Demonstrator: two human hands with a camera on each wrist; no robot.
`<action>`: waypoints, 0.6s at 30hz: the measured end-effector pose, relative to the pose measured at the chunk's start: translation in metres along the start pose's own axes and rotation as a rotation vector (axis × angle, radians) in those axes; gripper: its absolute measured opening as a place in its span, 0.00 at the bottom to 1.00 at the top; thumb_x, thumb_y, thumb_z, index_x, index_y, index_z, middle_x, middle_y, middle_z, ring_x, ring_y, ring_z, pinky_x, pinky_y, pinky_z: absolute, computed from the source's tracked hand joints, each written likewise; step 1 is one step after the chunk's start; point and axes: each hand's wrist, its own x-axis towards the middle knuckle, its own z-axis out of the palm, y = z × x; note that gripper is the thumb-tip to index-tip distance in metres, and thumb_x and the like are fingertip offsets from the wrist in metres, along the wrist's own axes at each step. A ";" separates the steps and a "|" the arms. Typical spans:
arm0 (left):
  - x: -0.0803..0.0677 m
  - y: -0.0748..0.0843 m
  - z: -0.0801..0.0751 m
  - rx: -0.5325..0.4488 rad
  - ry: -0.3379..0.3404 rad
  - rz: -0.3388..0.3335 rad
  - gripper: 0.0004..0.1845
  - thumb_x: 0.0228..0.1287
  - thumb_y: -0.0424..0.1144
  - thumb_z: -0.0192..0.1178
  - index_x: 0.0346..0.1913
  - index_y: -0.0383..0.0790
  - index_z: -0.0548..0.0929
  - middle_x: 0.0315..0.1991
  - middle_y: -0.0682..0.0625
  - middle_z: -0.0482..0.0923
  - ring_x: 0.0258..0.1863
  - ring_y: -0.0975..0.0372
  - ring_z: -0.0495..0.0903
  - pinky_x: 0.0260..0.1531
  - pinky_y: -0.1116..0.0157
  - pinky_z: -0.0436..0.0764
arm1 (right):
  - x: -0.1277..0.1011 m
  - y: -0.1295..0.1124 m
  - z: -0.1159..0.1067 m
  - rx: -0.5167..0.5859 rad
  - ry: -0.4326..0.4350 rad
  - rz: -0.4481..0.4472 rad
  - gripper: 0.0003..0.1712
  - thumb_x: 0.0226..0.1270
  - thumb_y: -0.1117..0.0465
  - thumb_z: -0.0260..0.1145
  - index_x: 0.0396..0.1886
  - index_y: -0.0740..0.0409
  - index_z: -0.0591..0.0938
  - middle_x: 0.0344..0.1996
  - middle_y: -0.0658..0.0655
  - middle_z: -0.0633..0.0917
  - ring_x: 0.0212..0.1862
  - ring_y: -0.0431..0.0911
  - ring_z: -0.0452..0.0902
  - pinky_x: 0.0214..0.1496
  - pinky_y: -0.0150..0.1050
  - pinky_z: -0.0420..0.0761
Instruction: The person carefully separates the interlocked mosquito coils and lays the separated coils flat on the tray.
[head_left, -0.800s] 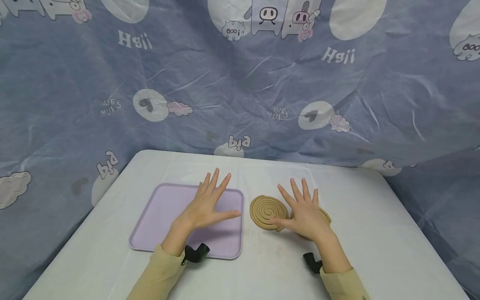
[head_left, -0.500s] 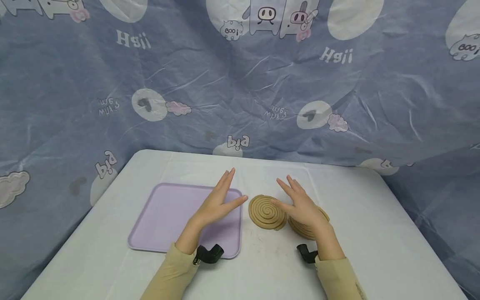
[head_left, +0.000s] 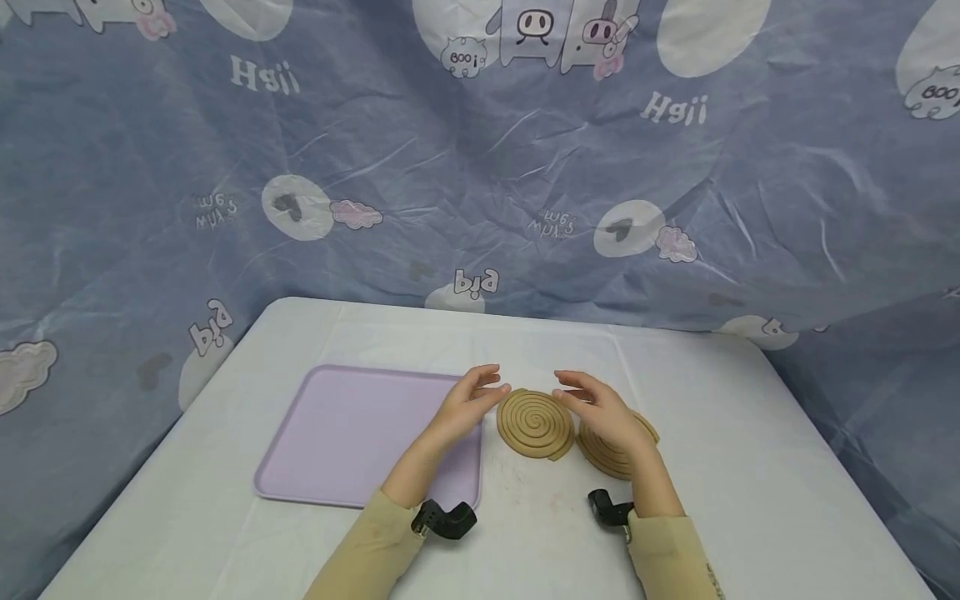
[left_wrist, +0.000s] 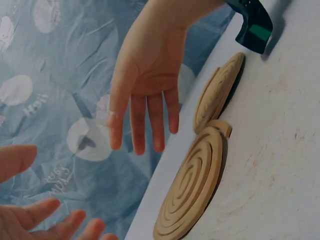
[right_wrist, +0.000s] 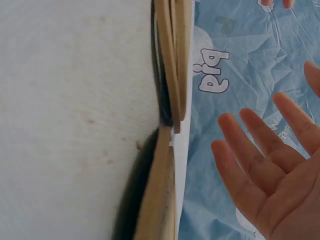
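Fingers [left_wrist: 137, 122] of the right hand [head_left: 600, 410] are extended and relaxed, with gaps between them, and grip nothing; those of the left hand [head_left: 467, 410] are loosely bent, thumb set apart, likewise holding nothing. Both hands are raised over the table [head_left: 750, 467], the left beside the near coil's left edge, the right above the second coil. Table covering: white, rounded at the far corners, marked by faint straight creases; brownish specks and smears are scattered on the bare area in front of the coils. Behind and to both sides hangs a wrinkled blue-grey sheet [head_left: 450, 150] printed with cartoon animals, pale ovals, pink clouds and lettering, some of it upside down. On the left of the table lies a lilac tray [head_left: 337, 442], rectangular, with rounded corners and a low rim; the left forearm crosses above its right-hand part. Each wrist carries a black device, left [head_left: 448, 521] and right [head_left: 609, 508], by a beige sleeve. Coils: two tan, flat, matt spirals lie side by side on the table, right of the tray. The left coil [head_left: 536, 425] is fully visible, tightly wound, with a short outer end projecting at its lower right. The right coil [head_left: 606, 457] is partly hidden by the right hand. Whether the coils touch cannot be determined.
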 end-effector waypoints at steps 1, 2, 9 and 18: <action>0.000 -0.001 0.002 -0.014 -0.001 -0.024 0.30 0.65 0.46 0.58 0.65 0.35 0.66 0.61 0.36 0.67 0.59 0.48 0.70 0.54 0.52 0.73 | 0.000 0.002 0.000 0.009 -0.008 0.005 0.32 0.68 0.45 0.58 0.65 0.58 0.69 0.62 0.64 0.71 0.59 0.60 0.70 0.55 0.57 0.72; 0.001 -0.002 0.004 -0.034 -0.005 -0.045 0.30 0.65 0.46 0.58 0.65 0.34 0.66 0.61 0.35 0.67 0.59 0.47 0.69 0.54 0.52 0.73 | 0.000 0.003 0.001 0.018 -0.017 0.008 0.32 0.68 0.46 0.58 0.65 0.59 0.69 0.61 0.65 0.71 0.58 0.60 0.70 0.55 0.57 0.72; 0.002 -0.007 0.013 -0.119 -0.056 -0.161 0.30 0.67 0.46 0.55 0.65 0.32 0.65 0.65 0.32 0.60 0.62 0.44 0.65 0.58 0.51 0.69 | 0.001 0.008 0.005 0.096 -0.060 0.034 0.30 0.69 0.49 0.59 0.65 0.59 0.69 0.62 0.66 0.70 0.59 0.60 0.69 0.57 0.55 0.71; 0.000 -0.018 0.022 -0.101 -0.038 -0.202 0.31 0.66 0.47 0.56 0.66 0.33 0.64 0.69 0.31 0.52 0.68 0.41 0.53 0.63 0.43 0.56 | -0.004 -0.004 0.008 0.127 -0.038 0.046 0.27 0.71 0.57 0.56 0.65 0.66 0.67 0.61 0.70 0.69 0.63 0.63 0.64 0.61 0.60 0.65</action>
